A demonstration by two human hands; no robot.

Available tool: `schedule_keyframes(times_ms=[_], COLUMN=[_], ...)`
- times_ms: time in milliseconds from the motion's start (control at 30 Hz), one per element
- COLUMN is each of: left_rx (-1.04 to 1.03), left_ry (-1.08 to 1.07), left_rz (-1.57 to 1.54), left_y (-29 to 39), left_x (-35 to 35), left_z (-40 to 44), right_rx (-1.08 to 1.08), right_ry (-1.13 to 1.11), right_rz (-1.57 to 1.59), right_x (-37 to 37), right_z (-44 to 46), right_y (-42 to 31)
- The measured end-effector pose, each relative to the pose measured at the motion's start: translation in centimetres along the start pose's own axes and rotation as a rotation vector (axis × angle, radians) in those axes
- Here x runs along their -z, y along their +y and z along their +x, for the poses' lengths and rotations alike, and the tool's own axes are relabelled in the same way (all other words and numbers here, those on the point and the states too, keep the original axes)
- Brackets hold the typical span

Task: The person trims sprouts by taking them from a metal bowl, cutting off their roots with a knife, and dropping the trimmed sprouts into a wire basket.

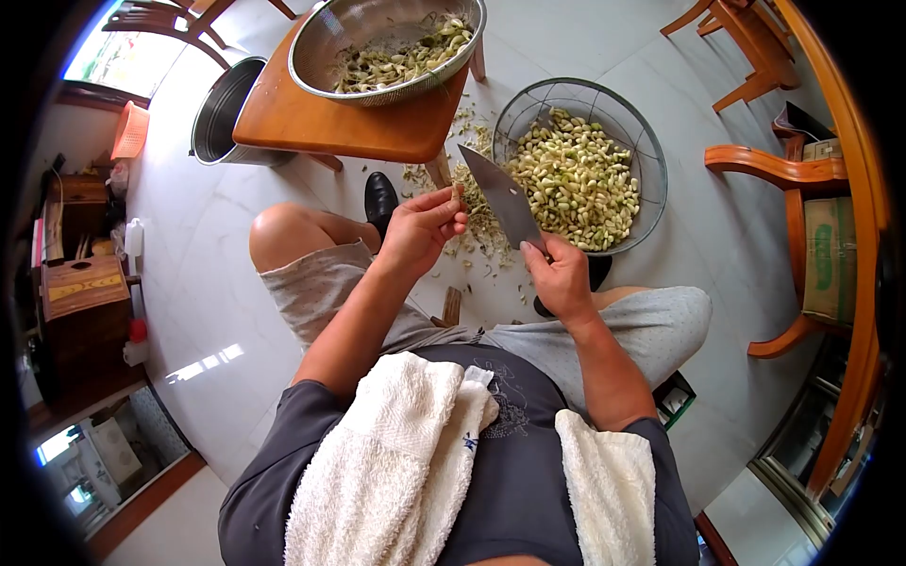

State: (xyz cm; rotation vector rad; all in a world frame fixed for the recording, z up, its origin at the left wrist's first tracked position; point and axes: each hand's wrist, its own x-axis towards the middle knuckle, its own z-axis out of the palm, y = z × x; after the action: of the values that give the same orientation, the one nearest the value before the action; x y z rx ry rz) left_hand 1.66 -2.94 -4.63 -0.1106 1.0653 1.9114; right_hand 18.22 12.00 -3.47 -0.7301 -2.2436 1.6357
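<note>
My left hand point(427, 226) is closed, its thumb and fingertips pinching a small pale bulb point(457, 191). My right hand point(563, 274) grips the handle of a cleaver point(507, 200), the broad steel blade tilted up and to the left. The blade stands apart from the left fingers. Beyond the cleaver, on the floor, a wide round mesh basket point(653, 162) holds many trimmed greenish-white bulbs point(576, 184). Ahead on a wooden stool sits a metal colander point(316, 52) with untrimmed bulbs point(406, 61), some with stringy stems.
Scattered trimmings point(478, 222) cover the floor between my feet and the basket. The wooden stool point(359, 127) stands just ahead, with a metal bucket point(219, 113) at its left. Wooden chairs point(779, 174) line the right side. A white towel point(387, 453) hangs over my shoulders.
</note>
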Motion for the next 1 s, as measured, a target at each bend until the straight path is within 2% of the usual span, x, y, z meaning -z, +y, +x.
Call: schedule_keyframes(times_ms=[100, 267, 500, 1000], left_rx=[0.026, -0.141, -0.276, -0.299], left_ry=[0.028, 0.132, 0.154, 0.183], left_rz=[0.026, 0.296, 0.458, 0.516], left_y=[0.3, -0.1, -0.6, -1.0], left_x=[0.0, -0.3, 0.0, 0.1], left_z=[0.0, -0.2, -0.3, -0.6], right_rx=[0.193, 0.277, 0.411, 0.428], right_ry=[0.052, 0.054, 0.037, 0.031], right_rz=[-0.094, -0.235, -0.362, -0.468], right_x=[0.1, 0.0, -0.3, -0.5], right_z=[0.0, 0.0, 0.0, -0.2], right_y=[-0.9, -0.4, -0.2, -0.4])
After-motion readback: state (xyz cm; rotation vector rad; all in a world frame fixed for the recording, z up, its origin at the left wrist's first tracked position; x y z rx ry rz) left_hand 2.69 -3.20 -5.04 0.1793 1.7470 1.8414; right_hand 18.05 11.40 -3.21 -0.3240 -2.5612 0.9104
